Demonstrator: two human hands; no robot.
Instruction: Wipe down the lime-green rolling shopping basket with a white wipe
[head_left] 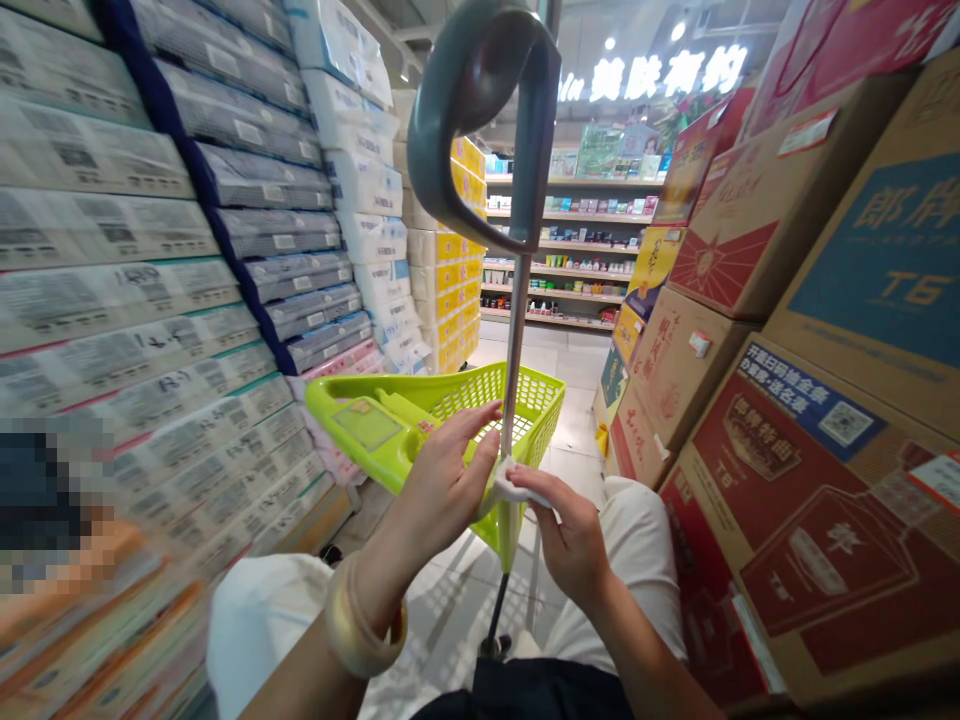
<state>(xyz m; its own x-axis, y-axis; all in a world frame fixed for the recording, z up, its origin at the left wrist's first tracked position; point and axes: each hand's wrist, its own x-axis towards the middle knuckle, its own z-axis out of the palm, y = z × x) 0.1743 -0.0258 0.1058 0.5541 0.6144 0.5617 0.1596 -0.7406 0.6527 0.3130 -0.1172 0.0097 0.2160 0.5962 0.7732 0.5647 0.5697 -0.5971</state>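
A silvery metal pole [517, 340] rises in front of me, topped by a grey loop handle [431, 130]. Behind it is a lime-green rolling shopping basket [360, 390] with latticed sides. With my right hand [570, 535] I press a white wipe or tissue [517, 485] around the pole, low down beside the basket. My left hand [450, 475] is on the pole's other side, fingers stretched out and thumb apart, close to the wipe. Whether its thumb touches the wipe is hard to tell. A gold-coloured bangle [352, 625] circles my left wrist.
Tall stacks of packaged tissue paper [150, 230] line the left side. Cardboard boxes [817, 530] are piled close on the right. A tiled aisle [566, 440] leads to shelves [577, 215] of small goods at the back. My knees flank the pole.
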